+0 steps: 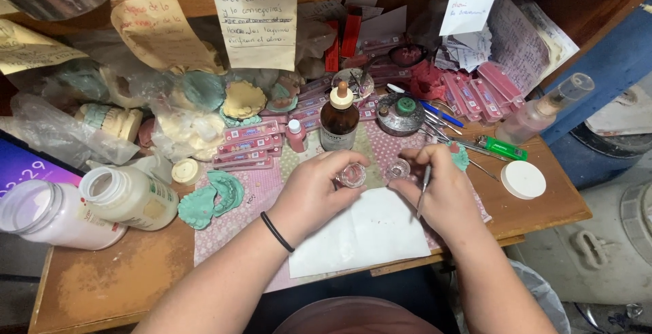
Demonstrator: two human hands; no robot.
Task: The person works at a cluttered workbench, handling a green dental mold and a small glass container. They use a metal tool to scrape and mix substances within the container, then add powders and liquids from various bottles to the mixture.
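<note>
Head view is showing the left hand [314, 195] pinching a small glass cup [352, 174] over the white paper [370, 232], while the right hand [435, 191] is closing around a thin metal instrument [424, 188] beside a second glass cup [398, 168], mixing apparently not finished.

Wooden bench [122, 279]: patterned mat [251, 198], white lid [523, 180], green lighter [501, 148], two powder jars [129, 198].

Seen from above, a left hand [314, 191] holds a small clear glass cup [352, 174] over a white paper sheet [370, 235]. The right hand [438, 188] grips a thin metal tool [424, 188] just beside a second glass cup [398, 168].
</note>
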